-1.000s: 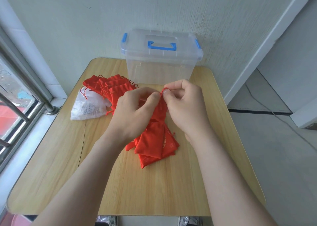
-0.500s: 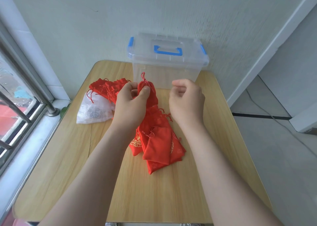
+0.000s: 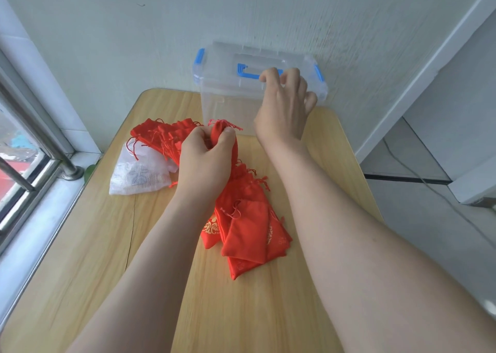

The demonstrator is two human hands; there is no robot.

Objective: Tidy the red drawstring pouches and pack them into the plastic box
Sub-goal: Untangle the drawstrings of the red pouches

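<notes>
**One box, two heaps of red pouches**

One clear plastic box (image 3: pixel 228 105) stands lidded at the far edge of the counter (image 3: pixel 241 312), against the wall. It has one blue handle (image 3: pixel 245 74) and two blue latches. Red pouches lie in two heaps: a near bundle (image 3: pixel 247 224) at the middle and a far pile (image 3: pixel 158 138) on one white plastic bag (image 3: pixel 139 175).

The left hand (image 3: pixel 206 159) is clenched round the bundle's gathered necks. The right hand (image 3: pixel 284 105) reaches over the lid, fingers curled at the handle; I cannot tell whether it grips it.

The overlapping pouches cannot be counted singly.
</notes>
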